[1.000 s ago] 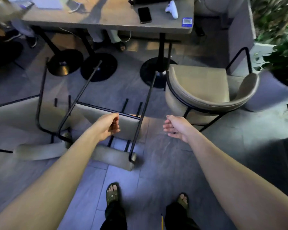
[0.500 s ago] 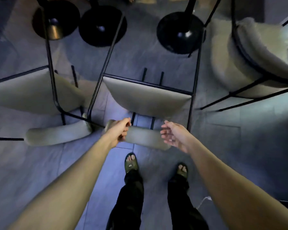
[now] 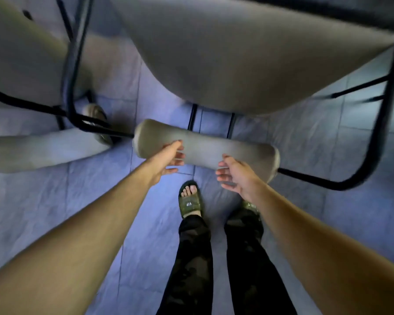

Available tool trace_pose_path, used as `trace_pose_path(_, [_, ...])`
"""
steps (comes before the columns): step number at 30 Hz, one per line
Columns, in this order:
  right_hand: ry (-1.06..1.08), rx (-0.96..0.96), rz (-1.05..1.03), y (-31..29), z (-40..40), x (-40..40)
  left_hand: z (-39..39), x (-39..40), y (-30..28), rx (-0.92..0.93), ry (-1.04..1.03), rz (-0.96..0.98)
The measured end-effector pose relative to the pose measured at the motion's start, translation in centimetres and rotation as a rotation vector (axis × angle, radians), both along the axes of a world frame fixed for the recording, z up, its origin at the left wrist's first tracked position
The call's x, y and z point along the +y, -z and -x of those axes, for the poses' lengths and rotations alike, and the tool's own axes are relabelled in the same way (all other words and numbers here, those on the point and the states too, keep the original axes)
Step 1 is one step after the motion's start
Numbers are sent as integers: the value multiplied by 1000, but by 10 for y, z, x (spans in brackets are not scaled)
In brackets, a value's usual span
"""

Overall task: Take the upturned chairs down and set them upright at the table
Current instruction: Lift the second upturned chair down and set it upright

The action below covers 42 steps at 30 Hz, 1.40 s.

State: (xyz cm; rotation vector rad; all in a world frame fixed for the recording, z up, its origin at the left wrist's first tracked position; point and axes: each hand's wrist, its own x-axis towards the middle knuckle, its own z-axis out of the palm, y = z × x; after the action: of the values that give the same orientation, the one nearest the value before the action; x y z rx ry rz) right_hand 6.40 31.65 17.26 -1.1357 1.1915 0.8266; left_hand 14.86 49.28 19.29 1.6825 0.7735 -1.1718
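Directly below the camera, an upturned chair [image 3: 248, 53] fills the upper part of the view, its grey padded seat facing down and its black metal legs rising out of sight. Its padded backrest roll [image 3: 228, 151] lies against the tiled floor [image 3: 55, 201]. Both bare hands reach to that roll. The left hand [image 3: 168, 159] has its fingers [image 3: 176, 146] spread loosely over the roll's near side, touching but not clenched. The right hand [image 3: 233, 176] is beside the roll with fingers released and apart. A second upturned chair [image 3: 21, 64] lies to the left. Two sandalled feet stand just beneath the hands.
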Motion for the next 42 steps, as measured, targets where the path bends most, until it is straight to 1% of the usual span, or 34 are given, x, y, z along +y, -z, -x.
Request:
trace_pose_path(4, [11,54,-21,81,7,14,5,13,77,75,15,-29])
trace_pose_path(9, [108,135,-40,162,20,29,22,35,158,218,-62,-102])
trace_pose_path(12, [242,182,-60,201,28,34,29,43,199,273,-211,-101])
trace_pose_path(14, [361,204,-90,223,33,36,30,42,221,295,-345,-86])
trace_pose_path(17, [551,240,-118,247,36,40,32,37,246,273,-581,-42])
trace_pose_path(19, [629,219,-131,255,34,43,33,32,256,240,-674,10])
trace_pose_path(22, [758,174,-187,260,33,48,38,26,264,202,-754,83])
trace_pose_path(25, [847,167,-211,263,35,49,41,26,267,192,-760,102])
trace_pose_path(33, [864,171,-195,249,45,36,45,31,251,229,-648,82])
trace_pose_path(37, [845,215,-159,214,46,28,46,29,215,228,-610,47])
trace_pose_path(42, [810,221,-134,150,49,14,48,20,156,190,-605,6])
